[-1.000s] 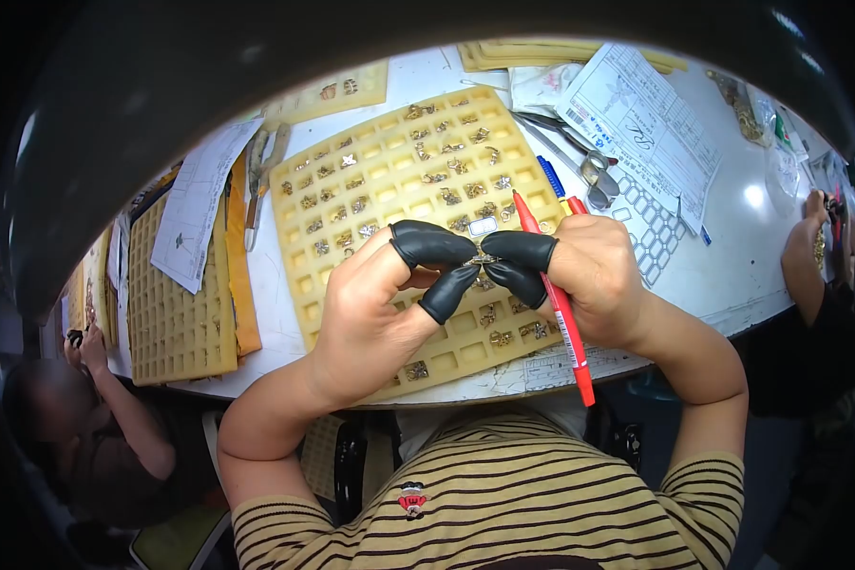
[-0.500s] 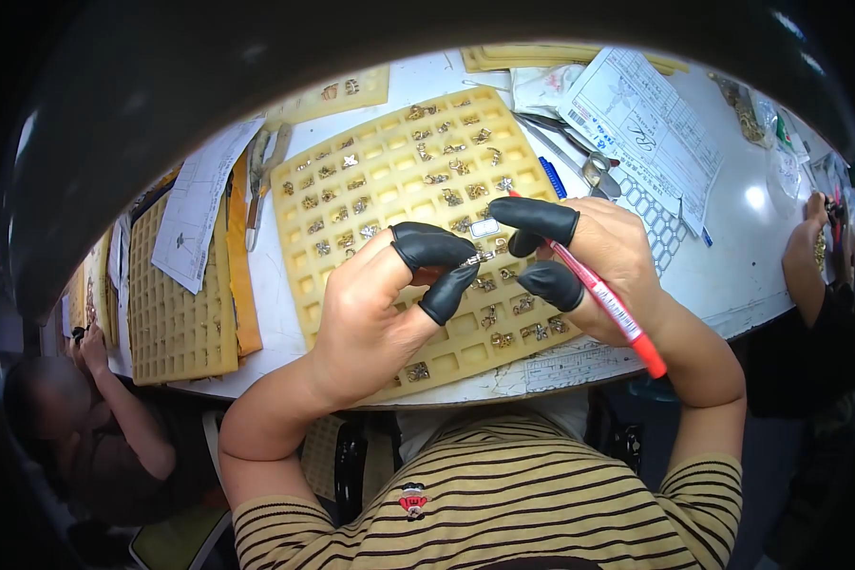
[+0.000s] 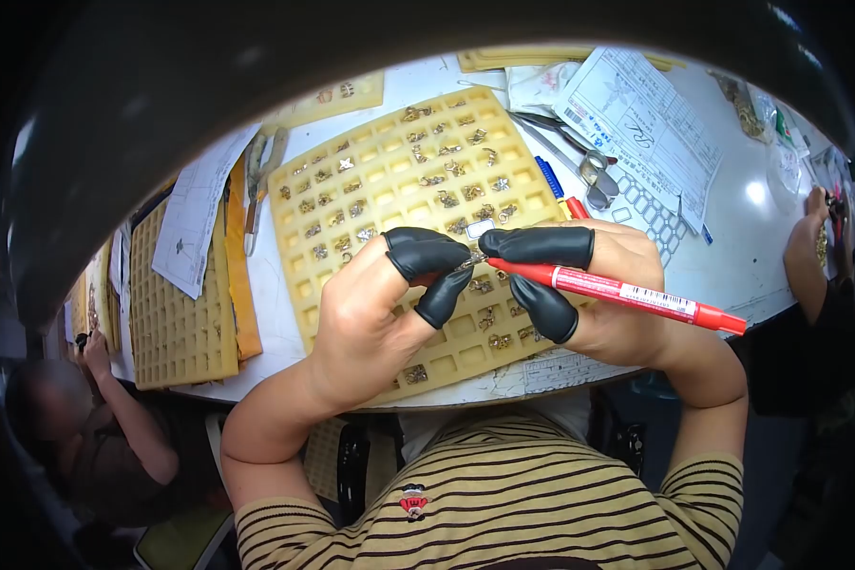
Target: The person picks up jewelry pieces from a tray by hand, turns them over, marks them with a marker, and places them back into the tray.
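Observation:
Above a yellow compartment tray (image 3: 389, 199) with small metal jewellery pieces, my left hand (image 3: 370, 304) pinches a small metal piece (image 3: 474, 258) between thumb and index finger, both in black finger covers. My right hand (image 3: 608, 275), also with black-covered fingertips, is closed on a red marker pen (image 3: 636, 293). The pen lies nearly level, its tip at the small metal piece and its back end pointing right. A small white label (image 3: 480, 229) lies on the tray just above my fingertips.
Papers (image 3: 627, 114), tweezers and metal rings (image 3: 596, 171) and a blue pen (image 3: 548, 177) lie to the right. At left are another yellow tray (image 3: 176, 304), a paper sheet (image 3: 195, 214) and pliers (image 3: 254, 190). A co-worker (image 3: 104, 418) sits at left; another person's arm (image 3: 805, 256) is at right.
My right fingers parted from the small metal piece, and the red pen swung from steep to nearly level, its tip now at the piece. My left hand kept its pinch and hardly moved.

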Demonstrator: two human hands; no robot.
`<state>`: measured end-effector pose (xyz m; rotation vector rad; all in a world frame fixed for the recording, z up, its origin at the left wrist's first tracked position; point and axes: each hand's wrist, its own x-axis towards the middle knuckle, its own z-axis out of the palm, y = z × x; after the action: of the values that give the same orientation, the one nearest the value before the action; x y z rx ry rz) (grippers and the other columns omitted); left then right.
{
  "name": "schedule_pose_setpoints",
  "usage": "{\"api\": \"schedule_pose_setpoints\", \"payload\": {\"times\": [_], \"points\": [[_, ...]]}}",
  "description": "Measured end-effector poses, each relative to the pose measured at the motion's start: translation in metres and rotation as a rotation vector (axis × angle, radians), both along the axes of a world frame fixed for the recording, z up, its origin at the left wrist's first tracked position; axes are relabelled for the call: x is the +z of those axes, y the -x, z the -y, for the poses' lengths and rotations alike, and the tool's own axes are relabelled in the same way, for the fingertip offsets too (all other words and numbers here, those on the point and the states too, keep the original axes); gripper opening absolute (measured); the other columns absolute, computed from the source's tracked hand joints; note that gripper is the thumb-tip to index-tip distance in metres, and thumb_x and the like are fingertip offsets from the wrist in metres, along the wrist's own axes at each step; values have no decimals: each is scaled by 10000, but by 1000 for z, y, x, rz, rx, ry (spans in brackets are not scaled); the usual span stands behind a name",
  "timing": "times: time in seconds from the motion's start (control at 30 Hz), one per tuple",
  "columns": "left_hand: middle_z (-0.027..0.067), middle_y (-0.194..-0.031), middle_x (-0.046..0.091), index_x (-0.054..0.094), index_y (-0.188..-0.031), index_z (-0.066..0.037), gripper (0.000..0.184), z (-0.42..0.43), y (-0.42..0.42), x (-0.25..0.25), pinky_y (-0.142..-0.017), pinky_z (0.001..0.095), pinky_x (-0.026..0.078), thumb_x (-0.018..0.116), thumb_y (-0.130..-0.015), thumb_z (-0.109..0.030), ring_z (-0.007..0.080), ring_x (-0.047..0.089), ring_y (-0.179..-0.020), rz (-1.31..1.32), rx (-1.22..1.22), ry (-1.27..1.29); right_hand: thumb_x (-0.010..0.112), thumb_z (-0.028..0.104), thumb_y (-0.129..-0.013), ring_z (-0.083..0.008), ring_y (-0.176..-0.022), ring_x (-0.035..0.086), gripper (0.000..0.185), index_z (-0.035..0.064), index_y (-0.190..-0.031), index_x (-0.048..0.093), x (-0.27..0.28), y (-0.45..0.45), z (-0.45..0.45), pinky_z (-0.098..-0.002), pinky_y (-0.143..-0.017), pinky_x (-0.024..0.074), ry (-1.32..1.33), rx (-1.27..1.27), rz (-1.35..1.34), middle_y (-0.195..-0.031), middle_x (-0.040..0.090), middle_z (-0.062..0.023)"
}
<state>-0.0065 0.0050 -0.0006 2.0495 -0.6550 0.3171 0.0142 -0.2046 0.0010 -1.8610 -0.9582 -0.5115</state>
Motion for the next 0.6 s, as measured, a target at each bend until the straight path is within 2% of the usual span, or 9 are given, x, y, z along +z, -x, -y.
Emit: {"api": "schedule_pose_setpoints", "payload": {"times": [0.6], "points": [[107,-869,646,630,-930,3,239,1,-1,2,-675,312,504,695,-711,71,244,630,-784,66,-19,-64,745,25,-662,-245,-646,661,225,3,-872,666,0,-3,1,-304,-571,529,29,47,84,-805,680,-120]]}}
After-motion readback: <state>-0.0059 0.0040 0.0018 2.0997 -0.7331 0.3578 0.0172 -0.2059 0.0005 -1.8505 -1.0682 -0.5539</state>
